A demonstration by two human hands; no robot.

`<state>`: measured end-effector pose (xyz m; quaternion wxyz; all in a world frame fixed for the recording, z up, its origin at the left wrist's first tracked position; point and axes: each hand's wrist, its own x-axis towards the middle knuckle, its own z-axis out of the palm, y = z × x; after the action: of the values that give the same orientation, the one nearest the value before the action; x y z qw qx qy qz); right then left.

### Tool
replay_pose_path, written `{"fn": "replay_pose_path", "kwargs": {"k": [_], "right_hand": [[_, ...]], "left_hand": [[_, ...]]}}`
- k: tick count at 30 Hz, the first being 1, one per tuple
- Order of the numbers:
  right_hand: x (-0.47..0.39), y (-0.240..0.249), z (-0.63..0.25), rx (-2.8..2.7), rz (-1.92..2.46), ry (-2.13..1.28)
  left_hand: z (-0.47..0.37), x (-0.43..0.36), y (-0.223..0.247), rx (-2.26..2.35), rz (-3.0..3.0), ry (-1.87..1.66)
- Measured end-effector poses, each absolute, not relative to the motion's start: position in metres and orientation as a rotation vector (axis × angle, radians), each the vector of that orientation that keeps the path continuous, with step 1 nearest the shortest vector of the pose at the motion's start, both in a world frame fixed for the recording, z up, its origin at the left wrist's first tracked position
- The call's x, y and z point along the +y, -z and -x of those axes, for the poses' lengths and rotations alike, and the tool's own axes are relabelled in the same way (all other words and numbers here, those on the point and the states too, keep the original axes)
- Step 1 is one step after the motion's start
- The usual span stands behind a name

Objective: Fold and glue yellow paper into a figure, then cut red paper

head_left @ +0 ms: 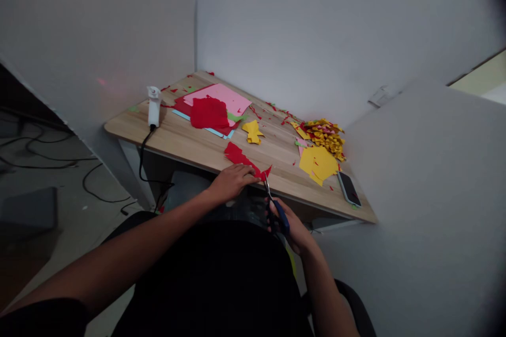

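My left hand (233, 181) holds a narrow, jagged strip of red paper (238, 154) at the front edge of the wooden table (197, 149). In my right hand (286, 224) is a pair of scissors (281, 216) with dark blue handles. Their blades meet the right end of the red strip, just beside my left fingertips. Behind the strip lies a small yellow cut-out (253, 131). A larger red piece (209, 112) rests on pink, red and light blue sheets.
A white handheld device (154, 108) with a black cable stands at the table's left. Toward the right are a heap of yellow pieces (326, 137), yellow sheets (319, 162) and a phone (349, 188). Paper scraps lie along the back, by the wall.
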<state>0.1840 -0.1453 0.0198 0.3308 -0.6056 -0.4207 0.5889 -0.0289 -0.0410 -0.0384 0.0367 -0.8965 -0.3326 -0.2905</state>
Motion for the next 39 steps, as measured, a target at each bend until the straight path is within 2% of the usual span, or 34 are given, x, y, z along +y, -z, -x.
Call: {"fn": "replay_pose_path", "kwargs": {"k": [25, 39], "right_hand": [[-0.12, -0.009, -0.192, -1.388, 1.736, -1.354], [-0.137, -0.005, -0.202, -1.275, 1.652, -1.484]], "left_hand": [[0.029, -0.041, 0.038, -1.024, 2.745, 0.853], [0.024, -0.043, 0.038, -1.063, 2.766, 0.66]]}}
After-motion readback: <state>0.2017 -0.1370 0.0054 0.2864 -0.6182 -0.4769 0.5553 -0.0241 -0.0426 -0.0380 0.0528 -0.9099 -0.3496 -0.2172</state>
